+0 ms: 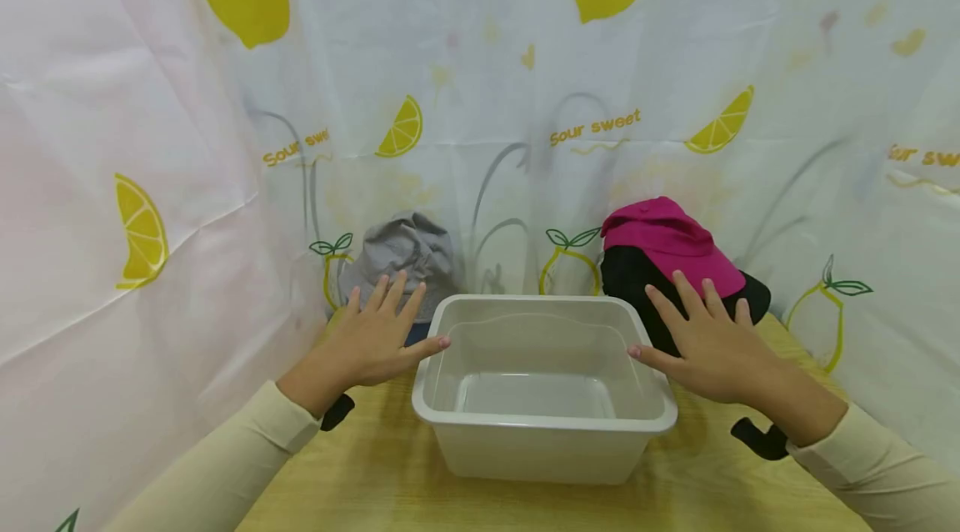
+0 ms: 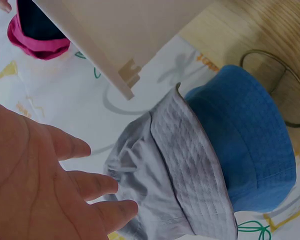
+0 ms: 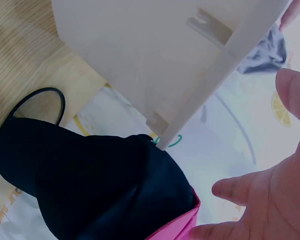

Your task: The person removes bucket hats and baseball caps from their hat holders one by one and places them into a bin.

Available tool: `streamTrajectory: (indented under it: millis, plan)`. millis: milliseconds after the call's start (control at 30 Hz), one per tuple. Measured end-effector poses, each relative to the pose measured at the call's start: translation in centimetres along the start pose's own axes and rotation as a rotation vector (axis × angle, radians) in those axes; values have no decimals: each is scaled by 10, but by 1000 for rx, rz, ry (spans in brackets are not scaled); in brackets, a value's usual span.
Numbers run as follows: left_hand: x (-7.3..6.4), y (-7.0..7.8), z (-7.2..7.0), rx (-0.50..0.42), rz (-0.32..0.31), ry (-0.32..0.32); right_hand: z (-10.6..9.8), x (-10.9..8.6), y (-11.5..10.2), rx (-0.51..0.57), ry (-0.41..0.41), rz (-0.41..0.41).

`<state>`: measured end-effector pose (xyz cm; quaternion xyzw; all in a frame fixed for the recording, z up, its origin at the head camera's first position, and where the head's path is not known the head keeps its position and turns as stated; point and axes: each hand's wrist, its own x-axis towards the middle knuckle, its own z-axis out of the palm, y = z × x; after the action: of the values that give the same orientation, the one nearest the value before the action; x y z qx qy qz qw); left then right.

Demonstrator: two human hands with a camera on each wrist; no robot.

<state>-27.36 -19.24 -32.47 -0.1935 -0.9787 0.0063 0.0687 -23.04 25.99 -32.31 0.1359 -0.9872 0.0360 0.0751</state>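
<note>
My left hand [image 1: 375, 342] is spread with straight fingers above the left side of a white plastic basin [image 1: 543, 453], holding nothing. Close beyond its fingertips sits a grey bucket hat [image 1: 408, 253], stacked over a blue bucket hat [image 2: 252, 145]. My right hand [image 1: 717, 353] is likewise spread, on the basin's right, with nothing in it. Behind that hand, a bright pink cap [image 1: 667, 228] sits on top of a black cap [image 3: 105, 180]. In the head view, both thumbs overlap the basin's side rims. Only the basin's bare inside shows.
A thin metal ring [image 2: 262, 51] shows beside the blue hat, and a black ring [image 3: 46, 89] beside the black cap. The wooden table [image 1: 360, 474] is bordered at the back and sides by a white lemon-print curtain [image 1: 465, 40]. Black wrist straps [image 1: 759, 439] protrude below the sleeves.
</note>
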Motion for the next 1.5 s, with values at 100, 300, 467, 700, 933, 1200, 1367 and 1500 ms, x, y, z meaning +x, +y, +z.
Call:
streamTrajectory:
  millis: [100, 300, 467, 700, 933, 1200, 1367, 1500]
  plan:
    - [0, 0, 0, 2, 0, 1, 0, 0, 0, -4, 4, -2]
    - [-2, -1, 1, 16, 0, 6, -3, 2, 1, -6, 21, 1]
    - [-5, 2, 3, -23, 1, 9, -9, 8, 2, 7, 42, 1]
    - [-7, 6, 4, -111, -9, 12, -19, 20, 3, 23, 59, 14]
    - [-8, 10, 9, -193, -7, -4, -21, 33, 11, 29, 93, 24]
    - [-9, 16, 15, -258, 5, 9, -27, 47, 21, 70, 114, 58]
    - [-10, 20, 20, -285, 14, 10, -31, 53, 23, 111, 128, 65]
    - [-11, 23, 25, -322, 27, 15, -34, 59, 24, 135, 159, 73]
